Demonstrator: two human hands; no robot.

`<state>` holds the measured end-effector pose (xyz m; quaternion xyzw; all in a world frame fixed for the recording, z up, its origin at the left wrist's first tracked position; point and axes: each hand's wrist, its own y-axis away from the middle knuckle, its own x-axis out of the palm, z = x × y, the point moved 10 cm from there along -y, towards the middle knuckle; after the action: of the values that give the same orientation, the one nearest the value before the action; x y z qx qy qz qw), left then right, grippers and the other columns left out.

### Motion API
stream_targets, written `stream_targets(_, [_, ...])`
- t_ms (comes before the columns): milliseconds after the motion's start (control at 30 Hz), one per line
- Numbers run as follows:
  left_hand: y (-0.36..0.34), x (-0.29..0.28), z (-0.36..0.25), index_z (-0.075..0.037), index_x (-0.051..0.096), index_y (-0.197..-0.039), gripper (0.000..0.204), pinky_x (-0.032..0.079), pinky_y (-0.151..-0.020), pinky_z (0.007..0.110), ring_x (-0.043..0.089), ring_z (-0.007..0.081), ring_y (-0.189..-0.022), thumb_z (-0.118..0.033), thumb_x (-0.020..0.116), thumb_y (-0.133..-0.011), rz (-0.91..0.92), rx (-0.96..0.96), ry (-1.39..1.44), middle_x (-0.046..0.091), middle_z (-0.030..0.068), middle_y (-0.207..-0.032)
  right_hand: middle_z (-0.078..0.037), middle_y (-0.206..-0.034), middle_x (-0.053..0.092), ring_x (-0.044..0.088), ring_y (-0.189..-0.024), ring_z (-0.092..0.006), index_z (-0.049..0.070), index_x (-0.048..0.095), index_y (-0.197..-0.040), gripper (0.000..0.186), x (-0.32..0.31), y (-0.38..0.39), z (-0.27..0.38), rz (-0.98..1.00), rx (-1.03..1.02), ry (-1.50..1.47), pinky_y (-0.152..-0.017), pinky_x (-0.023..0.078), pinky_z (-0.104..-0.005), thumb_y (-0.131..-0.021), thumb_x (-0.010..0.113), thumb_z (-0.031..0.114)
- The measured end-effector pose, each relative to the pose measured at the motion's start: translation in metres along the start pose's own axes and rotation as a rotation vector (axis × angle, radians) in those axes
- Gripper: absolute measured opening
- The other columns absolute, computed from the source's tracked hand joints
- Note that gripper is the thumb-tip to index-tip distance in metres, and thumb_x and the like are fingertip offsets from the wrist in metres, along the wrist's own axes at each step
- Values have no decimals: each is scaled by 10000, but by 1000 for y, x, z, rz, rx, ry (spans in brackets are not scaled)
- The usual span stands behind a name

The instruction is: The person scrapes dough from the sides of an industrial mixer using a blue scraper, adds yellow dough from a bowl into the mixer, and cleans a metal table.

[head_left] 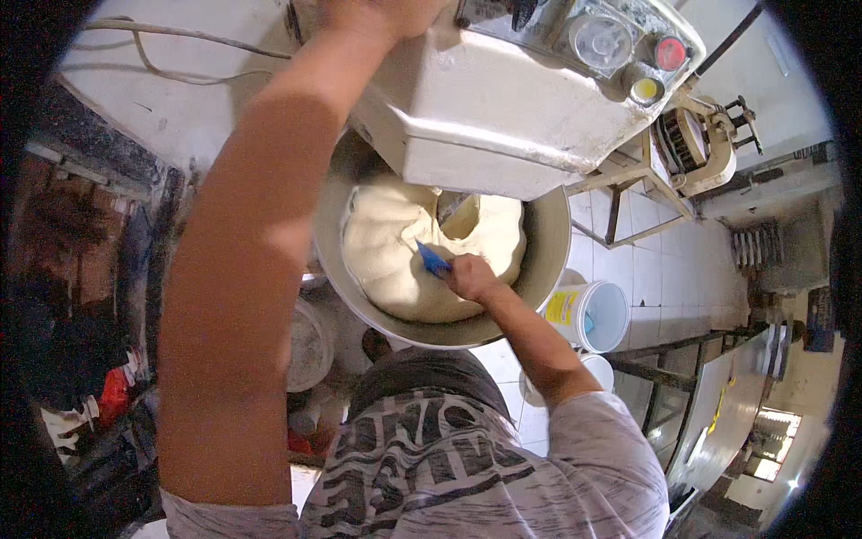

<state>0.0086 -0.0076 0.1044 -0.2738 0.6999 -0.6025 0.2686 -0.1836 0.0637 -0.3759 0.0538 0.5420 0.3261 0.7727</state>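
Observation:
A large mass of pale dough point(391, 274) lies in the round metal mixing bowl point(549, 242) in front of me. My right hand point(471, 277) is closed on a blue scraper point(433, 259), its blade against the dough just below a hollow in the middle. Inside that hollow, part of the mixer's metal centre shows; the rest is hidden. Above the bowl juts the white, flour-dusted mixer head point(503, 108). My left arm reaches far up along its left side, and my left hand point(382, 13) rests at its top, fingers cut off by the upper edge.
A red button point(670, 54) and a yellow button point(646, 89) sit on the mixer's panel. Right of the bowl stands a white bucket point(600, 316). Beyond are a metal-framed stand with a machine point(696, 144) and a long table point(727, 395). Another round container point(310, 346) stands lower left.

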Motion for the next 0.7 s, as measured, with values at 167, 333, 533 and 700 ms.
stream_targets(167, [6,-19,8,-8,513,-900,297,368,-851,423,486,361,-926,-219,304,-907,6,28,-74,529,196,-928,-242,-838,634,627,-824,-376,5,653,-796,305,-82,25,63,2,-1,277,-753,497,-446,-768,518,277])
stream_targets(333, [4,-14,3,4,514,-903,332,367,-862,410,486,354,-935,-234,283,-917,17,44,-34,525,199,-918,-228,-968,636,631,-900,-342,10,668,-876,331,-60,-39,26,-16,125,234,-766,509,-425,-777,493,272])
stream_targets(533, [1,-4,7,12,516,-898,385,369,-864,395,480,344,-931,-260,246,-939,62,-16,25,522,195,-917,-131,-846,680,668,-808,-268,85,692,-826,211,-10,-65,26,3,60,459,-693,528,-377,-803,520,205])
stream_targets(700, [4,-9,14,15,522,-905,398,375,-857,383,484,317,-924,-267,243,-942,89,-67,-9,522,187,-911,-125,-762,672,667,-713,-253,102,683,-755,164,-55,-1,49,0,-308,621,-621,520,-370,-763,549,196])
